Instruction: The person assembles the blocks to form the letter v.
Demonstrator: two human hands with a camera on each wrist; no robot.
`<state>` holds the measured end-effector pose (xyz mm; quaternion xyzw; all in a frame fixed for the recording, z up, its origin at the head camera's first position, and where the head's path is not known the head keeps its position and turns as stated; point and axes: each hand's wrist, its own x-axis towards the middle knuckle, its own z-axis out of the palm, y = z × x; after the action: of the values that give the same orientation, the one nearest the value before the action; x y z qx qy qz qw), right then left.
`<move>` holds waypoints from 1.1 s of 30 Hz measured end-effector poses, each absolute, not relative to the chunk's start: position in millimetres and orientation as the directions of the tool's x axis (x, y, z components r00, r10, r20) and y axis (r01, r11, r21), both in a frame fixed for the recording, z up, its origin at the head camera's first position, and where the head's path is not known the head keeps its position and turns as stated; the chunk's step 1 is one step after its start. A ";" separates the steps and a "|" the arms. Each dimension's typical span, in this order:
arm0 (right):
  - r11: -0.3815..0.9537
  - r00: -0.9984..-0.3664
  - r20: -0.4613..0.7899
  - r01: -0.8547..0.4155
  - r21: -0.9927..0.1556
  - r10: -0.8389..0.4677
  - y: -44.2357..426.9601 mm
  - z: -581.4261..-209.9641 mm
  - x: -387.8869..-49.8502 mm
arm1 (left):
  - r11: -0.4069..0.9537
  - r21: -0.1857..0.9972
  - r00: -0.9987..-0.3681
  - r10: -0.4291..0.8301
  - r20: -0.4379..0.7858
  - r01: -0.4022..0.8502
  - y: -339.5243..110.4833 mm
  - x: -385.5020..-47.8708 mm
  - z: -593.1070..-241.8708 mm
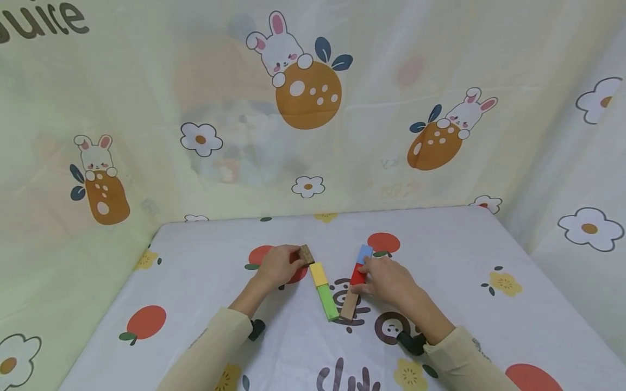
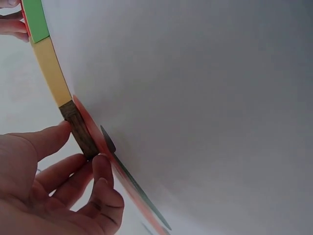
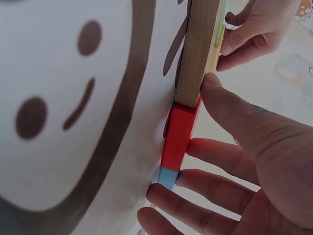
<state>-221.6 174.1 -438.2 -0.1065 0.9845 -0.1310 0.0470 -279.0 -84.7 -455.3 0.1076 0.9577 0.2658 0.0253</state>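
Two slanted rows of wooden blocks form a V on the table. Dark brown block, yellow block and green block make up the left row. In the other row, a blue block, a red block and a light brown block lie end to end. My left hand pinches the dark brown block between thumb and fingers, against the yellow block's end. My right hand rests along its row, thumb at the light brown block, loosely extended fingers touching the red and blue blocks.
A white cloth printed with fruit, flowers and lettering covers the table. Behind it hangs a curtain with rabbit prints. Black wrist-worn devices sit near both sleeves.
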 end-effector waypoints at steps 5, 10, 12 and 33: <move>0.942 -0.971 -0.060 -0.207 -0.266 -0.231 174.9 -437.8 -221.4 | 0.834 0.514 -0.972 0.233 0.005 0.203 -83.2 -278.8 -455.0; 0.940 -0.972 -0.049 -0.209 -0.271 -0.230 175.4 -437.8 -220.7 | 0.821 0.527 -0.967 0.255 0.009 0.222 -82.5 -279.3 -455.0; 0.939 -0.972 -0.045 -0.209 -0.273 -0.230 175.6 -437.8 -220.5 | 0.816 0.532 -0.965 0.261 0.008 0.225 -82.1 -279.8 -455.4; 0.941 -0.976 -0.044 -0.194 -0.278 -0.214 174.3 -441.7 -221.8 | 0.807 0.540 -0.959 0.283 0.004 0.241 -80.9 -281.3 -457.9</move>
<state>-221.8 174.3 -441.7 -0.1037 0.9844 -0.1373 0.0367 -281.3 -80.9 -457.9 0.1379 0.9497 0.2785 0.0385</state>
